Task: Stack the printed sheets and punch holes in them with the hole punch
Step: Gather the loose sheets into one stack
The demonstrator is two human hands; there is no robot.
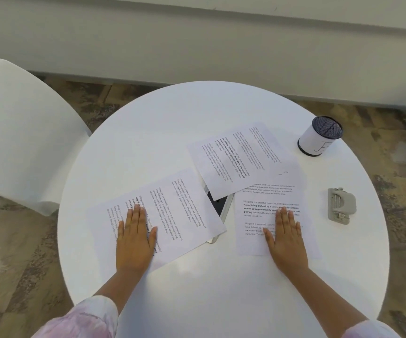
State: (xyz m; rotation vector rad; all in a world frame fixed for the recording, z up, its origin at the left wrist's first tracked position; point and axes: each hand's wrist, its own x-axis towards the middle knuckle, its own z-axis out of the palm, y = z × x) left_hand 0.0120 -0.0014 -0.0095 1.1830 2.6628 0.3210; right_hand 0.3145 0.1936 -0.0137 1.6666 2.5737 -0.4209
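Note:
Three printed sheets lie spread on the round white table (197,113). My left hand (135,237) rests flat, fingers together, on the left sheet (172,211), which is turned at an angle. My right hand (286,236) lies flat on the right sheet (270,198). A third sheet (236,157) sits farther back, overlapping the right sheet's top. The grey hole punch (341,205) lies to the right of the sheets, apart from both hands. Neither hand grips anything.
A tablet or phone (220,203) lies partly under the sheets in the middle. A mesh pen cup (320,136) with a white label stands at the back right. A white chair (19,132) is at the left, beyond the table edge.

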